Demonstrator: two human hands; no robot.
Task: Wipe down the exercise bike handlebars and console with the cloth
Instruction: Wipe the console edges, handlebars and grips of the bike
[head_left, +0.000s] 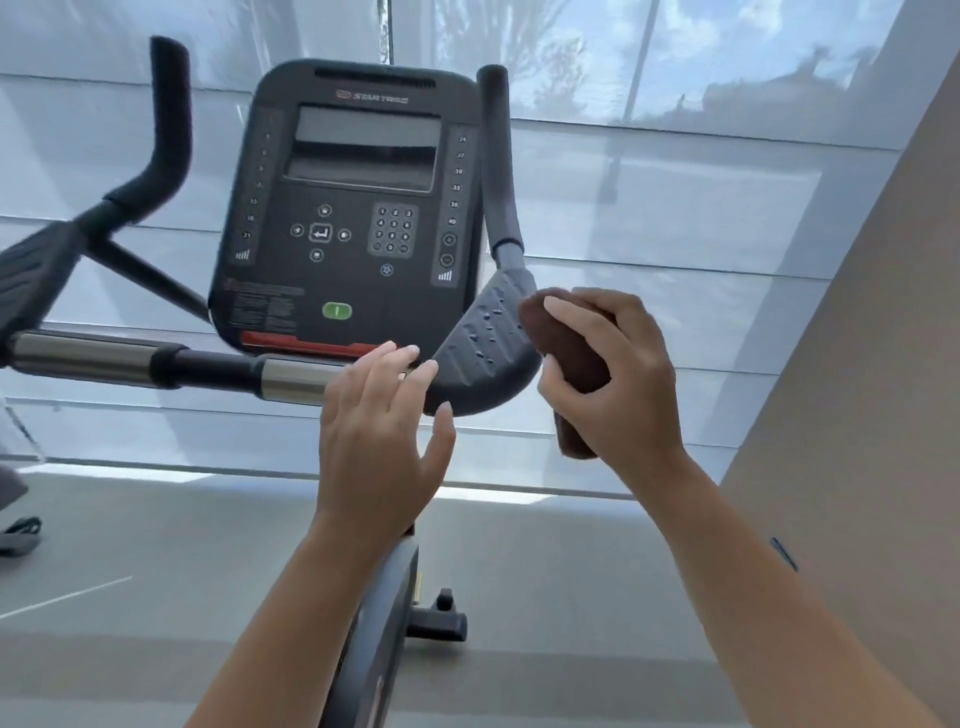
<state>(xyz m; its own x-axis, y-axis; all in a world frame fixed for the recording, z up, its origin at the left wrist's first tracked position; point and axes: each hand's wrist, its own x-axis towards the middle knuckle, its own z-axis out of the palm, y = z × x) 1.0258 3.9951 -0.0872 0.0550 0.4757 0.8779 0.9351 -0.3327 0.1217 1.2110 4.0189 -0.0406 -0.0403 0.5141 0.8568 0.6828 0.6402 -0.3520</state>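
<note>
The exercise bike's dark console (358, 208) faces me, its screen blank and a green button low on it. The handlebar (218, 366) runs across below it, with chrome sections, a curved right elbow pad (485, 348) dotted with droplets, and upright foam grips at right (498, 156) and left (174, 109). My right hand (618, 379) is closed on a rolled brown cloth (563, 343), whose end touches the right edge of the elbow pad. My left hand (384, 436) is open, fingers spread, fingertips at the bar beside the pad.
Translucent window blinds (675, 234) fill the background. A beige wall (857, 415) rises at the right. The bike's frame and front foot (436, 623) stand on grey floor below. Part of another machine (21, 530) shows at the left edge.
</note>
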